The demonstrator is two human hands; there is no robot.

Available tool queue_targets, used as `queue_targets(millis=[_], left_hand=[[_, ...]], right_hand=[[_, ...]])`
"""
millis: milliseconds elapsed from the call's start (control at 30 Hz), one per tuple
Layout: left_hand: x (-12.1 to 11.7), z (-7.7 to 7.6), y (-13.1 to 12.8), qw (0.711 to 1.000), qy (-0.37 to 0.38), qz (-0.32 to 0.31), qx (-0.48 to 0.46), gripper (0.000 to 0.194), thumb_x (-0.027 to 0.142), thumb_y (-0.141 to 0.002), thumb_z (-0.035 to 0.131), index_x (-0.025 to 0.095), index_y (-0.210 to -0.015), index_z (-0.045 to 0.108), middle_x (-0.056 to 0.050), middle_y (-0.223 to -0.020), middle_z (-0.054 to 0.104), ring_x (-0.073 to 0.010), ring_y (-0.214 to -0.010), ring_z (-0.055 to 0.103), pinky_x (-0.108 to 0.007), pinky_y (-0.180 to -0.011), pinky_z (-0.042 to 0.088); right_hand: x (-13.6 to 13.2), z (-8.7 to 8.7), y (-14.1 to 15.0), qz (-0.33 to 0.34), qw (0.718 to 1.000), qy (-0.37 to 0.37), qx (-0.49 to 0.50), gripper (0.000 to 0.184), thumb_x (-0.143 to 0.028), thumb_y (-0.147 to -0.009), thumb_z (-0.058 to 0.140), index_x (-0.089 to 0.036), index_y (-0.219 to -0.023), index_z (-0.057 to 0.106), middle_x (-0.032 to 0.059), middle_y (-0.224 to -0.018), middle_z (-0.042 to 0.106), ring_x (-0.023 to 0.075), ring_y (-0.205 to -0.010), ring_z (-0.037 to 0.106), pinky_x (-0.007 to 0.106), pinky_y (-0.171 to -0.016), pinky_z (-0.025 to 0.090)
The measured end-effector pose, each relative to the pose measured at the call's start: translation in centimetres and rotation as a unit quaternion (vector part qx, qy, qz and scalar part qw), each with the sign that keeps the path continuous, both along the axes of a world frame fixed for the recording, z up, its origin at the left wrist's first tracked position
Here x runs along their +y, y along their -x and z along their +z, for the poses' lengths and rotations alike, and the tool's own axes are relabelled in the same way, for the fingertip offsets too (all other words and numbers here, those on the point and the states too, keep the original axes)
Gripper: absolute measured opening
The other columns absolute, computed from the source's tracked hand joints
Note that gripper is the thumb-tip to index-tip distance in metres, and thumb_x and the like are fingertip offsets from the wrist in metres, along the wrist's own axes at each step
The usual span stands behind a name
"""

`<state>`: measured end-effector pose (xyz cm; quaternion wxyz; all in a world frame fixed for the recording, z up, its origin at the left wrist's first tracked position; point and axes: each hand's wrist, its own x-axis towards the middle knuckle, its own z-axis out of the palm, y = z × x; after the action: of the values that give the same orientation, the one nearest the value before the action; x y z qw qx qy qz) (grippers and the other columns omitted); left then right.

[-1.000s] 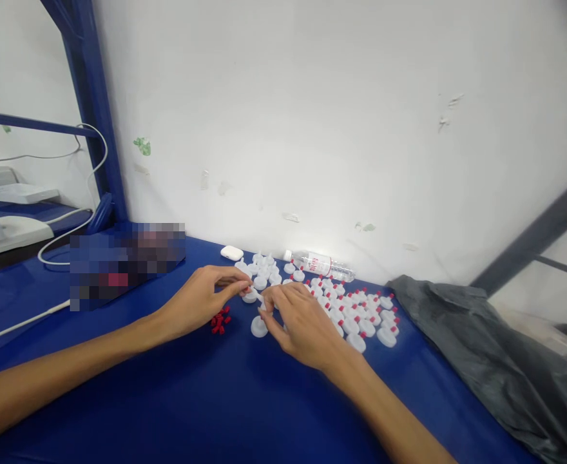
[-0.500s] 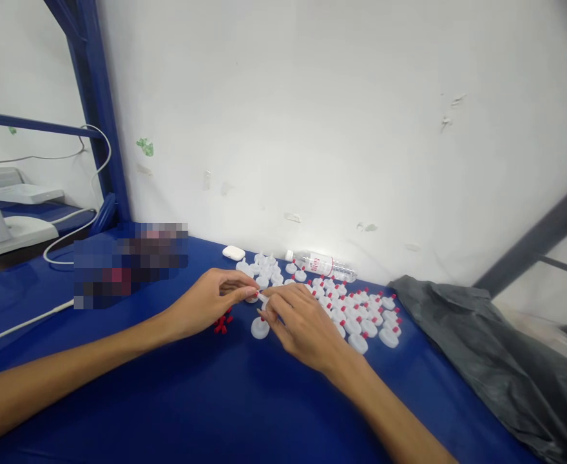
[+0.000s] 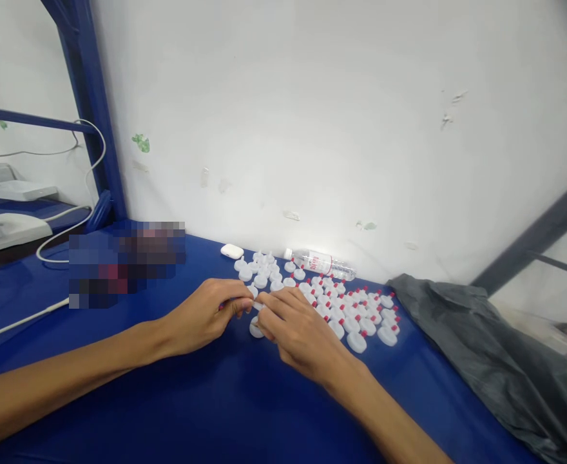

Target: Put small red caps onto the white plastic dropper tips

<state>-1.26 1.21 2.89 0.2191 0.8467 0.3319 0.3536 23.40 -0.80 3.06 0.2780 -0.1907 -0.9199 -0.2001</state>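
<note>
Close together over the blue surface, both hands pinch at one small white nozzle cap (image 3: 258, 307). My left hand (image 3: 211, 314) is closed, its thumb and fingertips at the nozzle end; any red tip there is hidden by the fingers. From the other side my right hand (image 3: 296, 325) has closed fingers around the cap's body, which is mostly covered. Just below the fingers lies another white cap (image 3: 255, 328). Beyond the hands is a group of white caps without red tips (image 3: 260, 281). To the right, many white caps with red tips (image 3: 357, 341) stand in a cluster.
A clear plastic bottle (image 3: 325, 263) lies along the wall, with a white rounded case (image 3: 232, 251) left of it. Dark grey cloth (image 3: 462, 335) covers the right edge. A white cable (image 3: 27, 321) and a blurred-out patch (image 3: 133, 264) are at left, near a blue frame post (image 3: 104, 109).
Both hands have dropped slightly and drawn tighter together around the nozzle cap. The loose red tips beside my left hand are now almost wholly hidden behind it. The view has shifted a little.
</note>
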Motion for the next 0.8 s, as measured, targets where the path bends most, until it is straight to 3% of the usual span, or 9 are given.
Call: queue_targets(millis=[200, 333, 400, 567, 667, 800], left_hand=[[-0.4, 0.8, -0.7, 1.000, 0.012, 0.023, 0.000, 0.044, 0.045, -0.114, 0.049, 0.022, -0.084, 0.072, -0.001, -0.080, 0.073, -0.0193, -0.073, 0.065, -0.032, -0.072, 0.052], [0.2, 0.8, -0.5, 0.996, -0.052, 0.054, 0.044, 0.040, 0.040, -0.115, 0.043, 0.023, -0.102, 0.076, -0.006, -0.097, 0.081, -0.0253, -0.092, 0.071, -0.039, -0.088, 0.054], [0.5, 0.6, -0.1, 0.989, -0.097, 0.072, 0.090, 0.034, 0.033, -0.113, 0.044, 0.022, -0.100, 0.074, -0.008, -0.101, 0.080, -0.0281, -0.098, 0.068, -0.042, -0.091, 0.053], [0.6, 0.0, 0.7, 0.964, -0.160, 0.076, 0.201, 0.025, 0.026, -0.105, 0.053, 0.024, -0.080, 0.056, -0.007, -0.089, 0.066, -0.0284, -0.091, 0.059, -0.041, -0.079, 0.048], [0.2, 0.1, 0.7, 0.948, -0.176, 0.058, 0.260, 0.018, 0.028, -0.098, 0.064, 0.024, -0.081, 0.058, -0.010, -0.098, 0.066, -0.0305, -0.092, 0.059, -0.044, -0.079, 0.048], [-0.1, 0.4, 0.5, 0.930, -0.177, 0.061, 0.317, 0.008, 0.023, -0.094, 0.067, 0.022, -0.087, 0.064, -0.014, -0.107, 0.068, -0.0320, -0.094, 0.060, -0.046, -0.083, 0.050]], right_hand=[[-0.3, 0.9, -0.3, -0.020, 0.999, 0.029, 0.002, 0.039, -0.001, -0.106, 0.043, -0.026, -0.109, 0.072, 0.0091, -0.123, 0.082, 0.0266, -0.104, 0.074, 0.046, -0.094, 0.061], [0.2, 1.8, -1.1, -0.052, 0.993, 0.094, 0.040, 0.038, -0.004, -0.110, 0.045, -0.029, -0.113, 0.073, 0.0086, -0.123, 0.083, 0.0277, -0.110, 0.077, 0.048, -0.096, 0.065], [0.7, 1.8, -1.7, -0.083, 0.989, 0.115, 0.042, 0.036, -0.009, -0.113, 0.046, -0.028, -0.120, 0.075, 0.0095, -0.122, 0.083, 0.0285, -0.108, 0.079, 0.049, -0.094, 0.066], [1.7, 0.9, -2.6, -0.120, 0.984, 0.130, 0.038, 0.033, -0.023, -0.118, 0.052, -0.028, -0.137, 0.078, 0.0128, -0.133, 0.084, 0.0343, -0.119, 0.081, 0.059, -0.104, 0.067], [1.7, 0.1, -2.3, -0.124, 0.982, 0.139, 0.021, 0.039, -0.025, -0.120, 0.050, -0.029, -0.149, 0.075, 0.0119, -0.146, 0.081, 0.0349, -0.135, 0.076, 0.064, -0.119, 0.061], [1.5, -0.7, -1.9, -0.138, 0.978, 0.154, -0.010, 0.041, -0.029, -0.121, 0.047, -0.027, -0.154, 0.072, 0.0116, -0.151, 0.079, 0.0337, -0.142, 0.073, 0.065, -0.122, 0.058]])
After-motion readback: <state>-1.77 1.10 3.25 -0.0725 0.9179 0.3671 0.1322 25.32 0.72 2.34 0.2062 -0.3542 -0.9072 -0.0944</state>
